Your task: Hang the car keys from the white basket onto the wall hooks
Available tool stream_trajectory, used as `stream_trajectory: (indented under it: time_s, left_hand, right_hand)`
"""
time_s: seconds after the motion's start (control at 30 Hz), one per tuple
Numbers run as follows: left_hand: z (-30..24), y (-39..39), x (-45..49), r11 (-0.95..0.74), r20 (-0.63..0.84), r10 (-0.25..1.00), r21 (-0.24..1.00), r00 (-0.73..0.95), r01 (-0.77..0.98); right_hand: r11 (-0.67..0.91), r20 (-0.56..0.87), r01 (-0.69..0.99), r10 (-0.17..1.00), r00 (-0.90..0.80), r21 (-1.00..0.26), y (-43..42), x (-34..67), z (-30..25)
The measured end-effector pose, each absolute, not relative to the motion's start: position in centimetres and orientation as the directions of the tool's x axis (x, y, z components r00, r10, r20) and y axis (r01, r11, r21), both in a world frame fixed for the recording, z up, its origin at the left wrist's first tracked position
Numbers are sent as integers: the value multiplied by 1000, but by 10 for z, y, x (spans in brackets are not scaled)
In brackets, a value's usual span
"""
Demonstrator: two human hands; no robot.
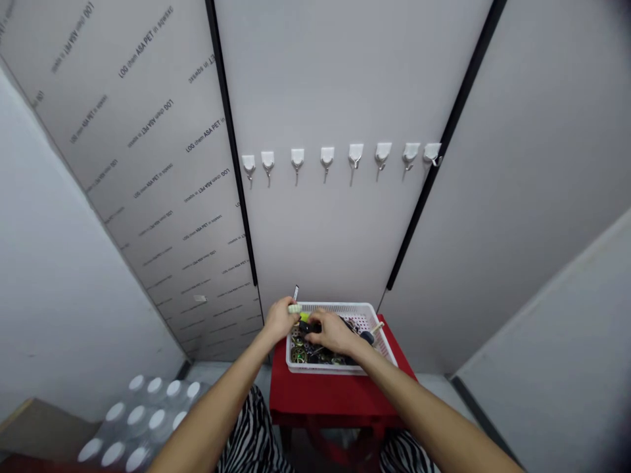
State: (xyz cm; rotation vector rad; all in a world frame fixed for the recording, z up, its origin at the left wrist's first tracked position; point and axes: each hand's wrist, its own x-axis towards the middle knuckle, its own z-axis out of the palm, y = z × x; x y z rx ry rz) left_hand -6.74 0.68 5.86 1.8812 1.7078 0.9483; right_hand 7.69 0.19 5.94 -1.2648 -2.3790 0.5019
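A white plastic basket (340, 370) stands on a red table and holds a jumble of small items, among them a green and gold round piece (298, 355) and a bright yellow piece (304, 316). At its left rim, my left hand (280, 320) is closed on a pale green ribbed piece (294, 308). A thin whitish strip with dark marks (296, 293) sticks up just beyond those fingers. Inside the basket my right hand (331, 330) has its fingers curled around a small black piece (305, 327), whose kind I cannot make out.
The red table (325, 397) stands against a pale panel wall. Several white adhesive hooks (327, 157) with metal prongs hang in a row above. White-capped bottles (156, 418) are packed together at lower left, near a brown cardboard box (46, 430). A pale stick (377, 326) leans over the basket's right rim.
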Motion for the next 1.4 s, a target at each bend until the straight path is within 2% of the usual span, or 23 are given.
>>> stream_trajectory:
  time_s: [0.13,0.23,0.37,0.53,0.67,0.8,0.9,1.07,1.2,1.27,1.4]
  left_hand:
    - [67,6,-62,-117,168,984,844,-51,523]
    - [79,7,-59,-140,185,980,900,-71,413]
    - [96,6,-59,-214,241,969,921,-45,326]
    - [109,6,-57,-253,271,959,951,-82,179]
    - [123,7,-51,-231,227,963,973,-143,-14]
    - [137,4,-42,-196,167,977,947,-130,-254]
    - [145,2,-35,-196,147,977,908,-156,-371]
    - [153,5,-31,-190,84,973,818,-214,-543]
    - [155,9,-35,-202,48,964,776,-262,-598]
    - [153,10,-39,-204,30,957,774,-288,-599]
    - [145,11,-41,-172,-8,955,802,-297,-572]
  right_hand:
    - [576,220,620,802,-556,-532,-7,87,58]
    - [554,224,621,818,-530,-555,-9,92,57]
    - [462,199,643,876,-440,-611,-6,95,57]
    - [338,206,506,932,-299,-794,0,96,68]
    - [339,208,373,914,-349,-864,-1,91,75]
    - [323,204,264,896,-394,-909,-5,82,82]
    - [313,223,180,892,-394,-933,-8,76,90]
    - [360,237,218,865,-443,-907,-13,73,96]
    - [361,260,203,880,-399,-910,-18,80,100]
    - [300,226,149,898,-378,-942,-20,85,105]
    - [26,57,-80,906,-419,-996,-23,91,124]
